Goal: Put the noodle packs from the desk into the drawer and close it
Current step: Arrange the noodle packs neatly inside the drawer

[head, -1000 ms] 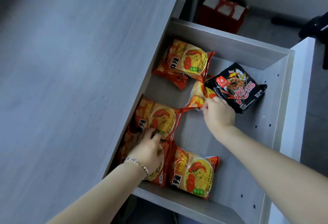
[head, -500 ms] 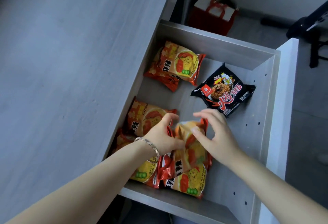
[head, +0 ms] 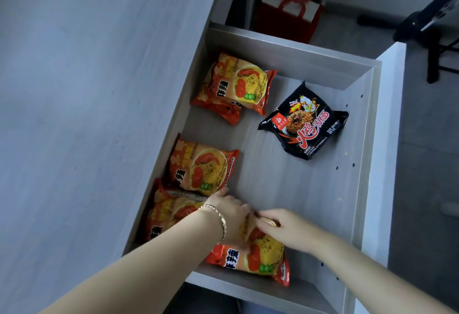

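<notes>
**Both hands on the near orange pack in the open drawer**

The left hand (head: 229, 216), a bracelet (head: 219, 216) at its wrist, and the right hand (head: 285, 228) both lie on the top edge of the nearest orange noodle pack (head: 258, 257), fingers curled onto its wrapper; whether they pinch it or only press cannot be told. The pack lies flat at the near end of the drawer (head: 293, 184). At least five orange packs are visible there, plus one black noodle pack (head: 304, 122) lying apart.

"KUAISHIMIAN" on orange noodle pack (head: 202, 168); "火鸡" on black pack (head: 304, 122).
</notes>
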`<state>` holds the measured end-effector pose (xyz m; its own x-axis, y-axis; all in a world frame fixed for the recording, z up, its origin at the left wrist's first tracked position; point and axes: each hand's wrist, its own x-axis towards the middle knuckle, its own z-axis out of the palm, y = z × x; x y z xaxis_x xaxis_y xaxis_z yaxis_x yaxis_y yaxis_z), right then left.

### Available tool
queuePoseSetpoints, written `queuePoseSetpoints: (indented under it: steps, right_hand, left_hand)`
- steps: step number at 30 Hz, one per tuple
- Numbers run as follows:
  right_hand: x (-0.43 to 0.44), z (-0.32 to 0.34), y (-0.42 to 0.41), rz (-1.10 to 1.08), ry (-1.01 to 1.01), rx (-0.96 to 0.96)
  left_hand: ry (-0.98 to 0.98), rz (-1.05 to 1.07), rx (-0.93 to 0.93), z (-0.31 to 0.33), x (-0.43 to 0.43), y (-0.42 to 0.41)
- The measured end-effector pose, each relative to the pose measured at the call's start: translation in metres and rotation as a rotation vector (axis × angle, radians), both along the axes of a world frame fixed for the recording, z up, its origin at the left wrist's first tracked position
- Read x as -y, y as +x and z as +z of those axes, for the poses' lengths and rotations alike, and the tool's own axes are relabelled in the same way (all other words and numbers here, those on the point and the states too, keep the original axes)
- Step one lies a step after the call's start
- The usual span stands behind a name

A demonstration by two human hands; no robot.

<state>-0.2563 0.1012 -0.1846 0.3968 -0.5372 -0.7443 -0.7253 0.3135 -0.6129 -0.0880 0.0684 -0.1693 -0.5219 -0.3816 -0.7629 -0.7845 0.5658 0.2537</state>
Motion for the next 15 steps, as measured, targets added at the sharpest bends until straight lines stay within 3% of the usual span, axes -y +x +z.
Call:
queuePoseSetpoints:
  steps: [6,9,12,15]
  right_hand:
    - [0.007,-0.002,0.005,0.178,0.064,-0.073]
    - [0.038,0.007,0.010,0.188,0.048,-0.072]
    - [0.094,0.014,0.016,-0.064,-0.276,-0.124]
    - [0.153,0.019,0.031,-0.231,-0.650,-0.201]
  left_hand:
    - [-0.009,-0.077,0.034,-0.006,-0.007,0.018]
    - [0.066,0.217,-0.060,0.006,0.010,0.017]
    - [-0.212,0.629,-0.293,0.013,0.029,0.026]
    - [-0.320,0.840,-0.210,0.012,0.034,0.044]
